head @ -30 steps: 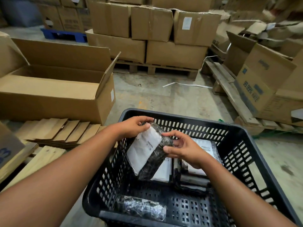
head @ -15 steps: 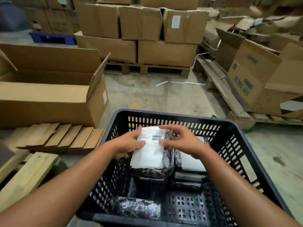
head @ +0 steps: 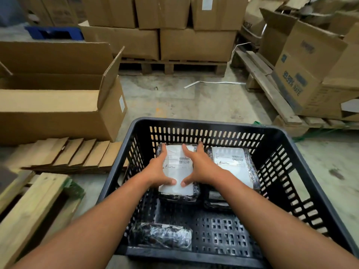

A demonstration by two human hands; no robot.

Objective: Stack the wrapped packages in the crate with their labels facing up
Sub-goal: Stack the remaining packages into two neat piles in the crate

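A black slotted plastic crate (head: 213,124) stands on the floor in front of me. At its far left lies a black-wrapped package (head: 179,171) with its white label up. My left hand (head: 158,168) and my right hand (head: 200,166) both rest flat on it, fingers spread, thumbs nearly meeting at its near edge. Beside it on the right sits a second stack of packages (head: 233,164), label up. One more wrapped package (head: 161,236) lies in the near left corner, no label showing.
An open cardboard box (head: 58,105) is at the left, with flattened cardboard (head: 77,154) and wooden planks (head: 29,210) beside the crate. Stacked boxes on a pallet (head: 174,41) stand ahead. More boxes on a pallet (head: 310,74) fill the right.
The package went from tilted in both hands above the crate to lying flat, label up, at the far left. Both hands now press flat on top of it.
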